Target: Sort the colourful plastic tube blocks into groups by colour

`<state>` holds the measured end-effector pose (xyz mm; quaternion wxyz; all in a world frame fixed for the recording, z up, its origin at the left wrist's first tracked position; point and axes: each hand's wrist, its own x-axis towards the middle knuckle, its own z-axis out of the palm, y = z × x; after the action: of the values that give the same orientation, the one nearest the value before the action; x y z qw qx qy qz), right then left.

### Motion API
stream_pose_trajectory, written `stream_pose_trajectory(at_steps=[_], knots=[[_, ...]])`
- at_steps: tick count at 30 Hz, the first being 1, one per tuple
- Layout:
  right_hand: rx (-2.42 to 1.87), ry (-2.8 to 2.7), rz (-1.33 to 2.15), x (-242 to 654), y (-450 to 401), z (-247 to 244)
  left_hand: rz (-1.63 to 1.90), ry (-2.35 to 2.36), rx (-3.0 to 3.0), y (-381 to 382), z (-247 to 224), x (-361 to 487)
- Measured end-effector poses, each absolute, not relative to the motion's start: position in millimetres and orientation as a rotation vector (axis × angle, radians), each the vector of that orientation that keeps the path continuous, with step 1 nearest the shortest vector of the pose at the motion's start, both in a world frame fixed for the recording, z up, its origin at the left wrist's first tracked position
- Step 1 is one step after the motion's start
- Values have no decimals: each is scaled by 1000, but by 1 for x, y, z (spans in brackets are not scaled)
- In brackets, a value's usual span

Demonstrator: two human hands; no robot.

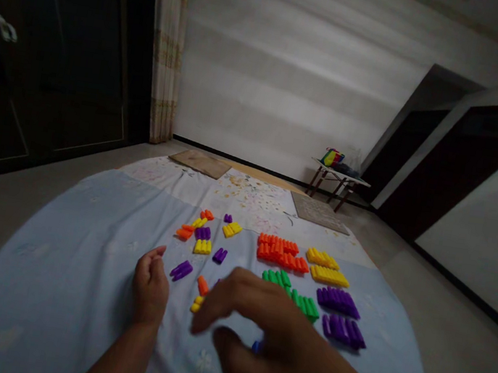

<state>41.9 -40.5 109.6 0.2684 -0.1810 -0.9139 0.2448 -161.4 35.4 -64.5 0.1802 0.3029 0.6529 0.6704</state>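
My left hand [150, 287] rests on the light blue cloth [79, 261], fingers curled, beside a purple piece [181, 270]; what it holds, if anything, is hidden. Over the middle of the cloth my right hand [268, 339] hovers with thumb and fingers apart and nothing between them. Close to its fingertips lie an orange piece [202, 285] and a small yellow piece [196, 304]. A blue piece [257, 346] shows partly behind that hand. Farther off are scattered purple, orange and yellow pieces [203, 247].
On the right lie rows of orange [283, 254], yellow [329, 276], green [304, 304] and purple pieces [338, 301]. Two flat mats [200, 163] are at the far edge. Beyond them, a small table [339, 174] holds a colourful bag [332, 157].
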Motion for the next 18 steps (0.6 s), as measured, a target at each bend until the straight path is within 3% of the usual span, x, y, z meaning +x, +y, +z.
stream_pose_trajectory(at_steps=[6,9,18], knots=[[-1094,-2987,209,5,8,31,1906,1853,870,39,-68,-164],[-1124,-3057,76,-1,22,3,1877,1879,871,41,-71,-167],[-1238,-3147,274,-7,28,12,1766,1977,874,40,-63,-168]])
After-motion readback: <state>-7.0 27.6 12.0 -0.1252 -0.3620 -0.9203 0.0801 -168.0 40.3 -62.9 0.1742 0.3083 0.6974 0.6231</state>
